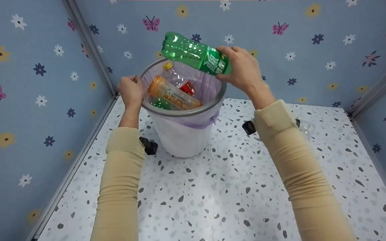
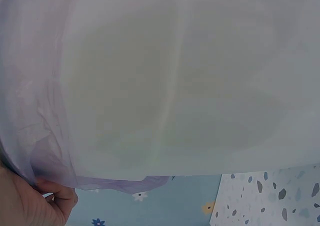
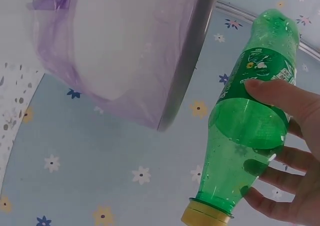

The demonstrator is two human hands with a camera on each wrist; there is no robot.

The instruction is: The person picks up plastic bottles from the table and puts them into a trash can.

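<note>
My right hand (image 1: 243, 68) grips a green plastic bottle (image 1: 188, 52) by its labelled part, tilted over the far right rim of a white trash can (image 1: 183, 137). Its yellow cap (image 3: 205, 215) shows in the right wrist view. At the can's left side, my left hand (image 1: 131, 91) grips the grey rim, with curled fingers beside the liner in the left wrist view. A purple liner (image 1: 209, 83) folds over the rim. Inside lie an orange-capped bottle (image 1: 173, 95), a clear bottle with a yellow cap (image 1: 168, 66) and a green piece (image 1: 161, 103).
The can stands on a speckled white floor (image 1: 186, 194), close to a blue flowered wall (image 1: 206, 20). A side wall (image 1: 45, 134) rises at the left, another at the right. Beyond my right sleeve, a clear bottle (image 1: 308, 128) lies on the floor.
</note>
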